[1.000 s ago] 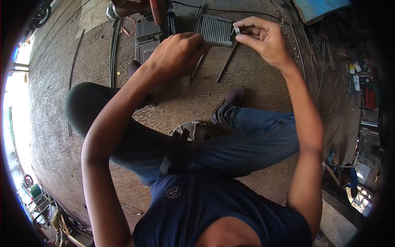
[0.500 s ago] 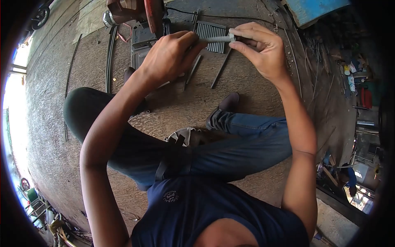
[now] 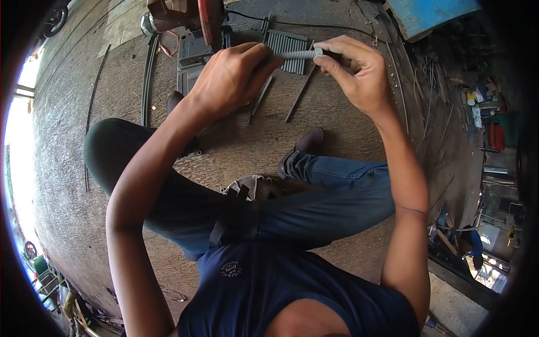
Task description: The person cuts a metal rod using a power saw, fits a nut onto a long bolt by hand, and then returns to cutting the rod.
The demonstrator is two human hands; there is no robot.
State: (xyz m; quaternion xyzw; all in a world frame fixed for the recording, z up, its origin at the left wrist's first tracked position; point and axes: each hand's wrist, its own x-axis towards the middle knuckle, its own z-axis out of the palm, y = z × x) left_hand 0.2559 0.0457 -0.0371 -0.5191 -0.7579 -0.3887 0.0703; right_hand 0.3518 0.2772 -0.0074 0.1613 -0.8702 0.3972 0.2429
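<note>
A grey threaded bolt (image 3: 299, 55) spans the space between my two hands, held nearly level above the floor. My left hand (image 3: 234, 70) is closed around its left end, and the fingers hide that tip. On the right, the thumb and fingers of my right hand (image 3: 359, 67) pinch the hexagonal piece (image 3: 318, 53) at the bolt's other end. Coarse threads show along the bare middle stretch. Behind the bolt, a row of short grey rods (image 3: 295, 66) lies side by side on the floor.
A cut-off saw (image 3: 205, 25) with a red guard stands beyond my left hand. Long thin bars (image 3: 149, 84) lie to its left, and a single rod (image 3: 300, 95) slants below the row. A blue panel (image 3: 429, 17) is at top right. My crossed legs (image 3: 331, 196) are below.
The hexagonal piece has turned slightly between my right fingers, and the fingers have shifted a little. My left hand keeps its hold; the whole view has shifted slightly.
</note>
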